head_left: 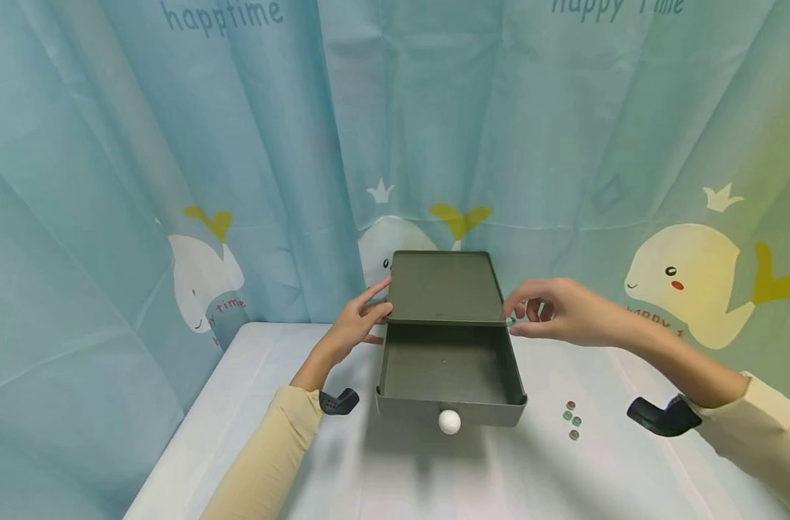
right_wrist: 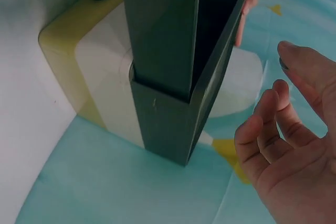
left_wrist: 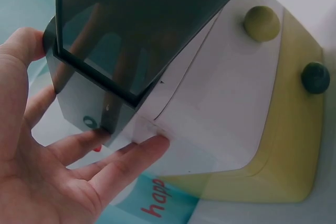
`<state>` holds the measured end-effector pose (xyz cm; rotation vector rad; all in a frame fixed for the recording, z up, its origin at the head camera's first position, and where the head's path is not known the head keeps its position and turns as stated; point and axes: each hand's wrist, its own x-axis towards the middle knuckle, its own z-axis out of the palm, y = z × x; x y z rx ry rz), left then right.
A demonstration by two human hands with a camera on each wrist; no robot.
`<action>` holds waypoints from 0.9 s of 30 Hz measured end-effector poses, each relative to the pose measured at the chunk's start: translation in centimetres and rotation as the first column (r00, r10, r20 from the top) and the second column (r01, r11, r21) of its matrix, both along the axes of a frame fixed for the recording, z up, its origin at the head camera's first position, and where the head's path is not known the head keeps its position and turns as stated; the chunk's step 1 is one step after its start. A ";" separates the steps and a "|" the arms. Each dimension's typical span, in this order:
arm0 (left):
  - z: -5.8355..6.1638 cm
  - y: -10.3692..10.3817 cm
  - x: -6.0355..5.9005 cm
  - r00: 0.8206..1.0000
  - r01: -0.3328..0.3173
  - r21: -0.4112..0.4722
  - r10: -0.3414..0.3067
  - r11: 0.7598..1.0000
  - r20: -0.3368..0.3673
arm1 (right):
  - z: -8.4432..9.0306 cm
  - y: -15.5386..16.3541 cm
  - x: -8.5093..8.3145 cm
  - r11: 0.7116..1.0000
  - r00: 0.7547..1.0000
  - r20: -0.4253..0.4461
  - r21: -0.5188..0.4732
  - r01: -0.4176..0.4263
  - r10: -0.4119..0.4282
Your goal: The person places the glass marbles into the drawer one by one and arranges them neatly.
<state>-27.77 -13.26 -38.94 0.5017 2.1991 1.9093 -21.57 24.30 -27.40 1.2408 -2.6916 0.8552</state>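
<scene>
A dark grey-green box stands at the back of a white table. Its drawer is pulled out toward me, looks empty and has a white knob. My left hand rests with straight fingers against the box's left side, thumb by its corner. My right hand hovers at the box's right front corner, apart from the box. A small green bead shows at its fingertips, seemingly pinched. In the right wrist view the right hand has loosely bent fingers.
Several small red and green beads lie on the table right of the drawer. A blue whale-print curtain hangs close behind and to both sides. The table's left edge runs near my left sleeve.
</scene>
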 end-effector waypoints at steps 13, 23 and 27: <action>-0.1 0.0 -0.2 1.000 -0.009 0.006 0.009 1.000 0.001 | 0.2 -4.1 -0.9 0.992 0.994 0.069 0.077 -0.096 0.090; 0.1 0.0 -0.1 1.000 -0.004 0.006 0.004 1.000 0.007 | -1.2 -7.2 -1.5 0.981 0.971 0.169 0.068 -0.183 0.169; 0.3 0.1 -0.1 1.000 -0.002 0.009 0.002 1.000 0.011 | -2.1 -7.8 -1.7 0.976 0.958 0.210 0.056 -0.211 0.195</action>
